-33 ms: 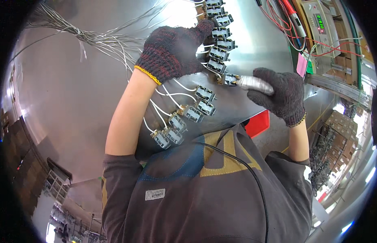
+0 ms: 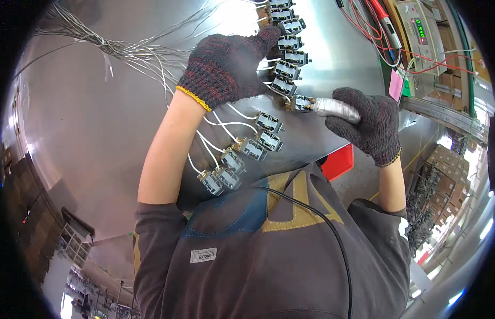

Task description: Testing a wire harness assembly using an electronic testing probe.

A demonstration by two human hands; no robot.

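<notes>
I watch through left head camera: wide fisheye, looking steeply down from wearer's head. Dark shirt (image 2: 279, 271) nearest, filling lower middle; left hand (image 2: 226, 66) and right hand (image 2: 372, 125) farther out, at metal bench (image 2: 109, 154). Upright, unmirrored; I see straight edges bow toward rim.

Factory workshop: metal worktable (image 2: 114, 165), wired components (image 2: 285, 70), digital instrument (image 2: 419, 34), stacked cartons (image 2: 450, 173).

On your bench (image 2: 114, 159), a row of wired units (image 2: 283, 86) ran away from you, your left hand (image 2: 226, 66) along its left, your right hand (image 2: 367, 125) right of its near end. Six more units (image 2: 253, 149) lay nearer you, a wire bundle (image 2: 119, 48) far left, a meter (image 2: 420, 24) far right.
</notes>
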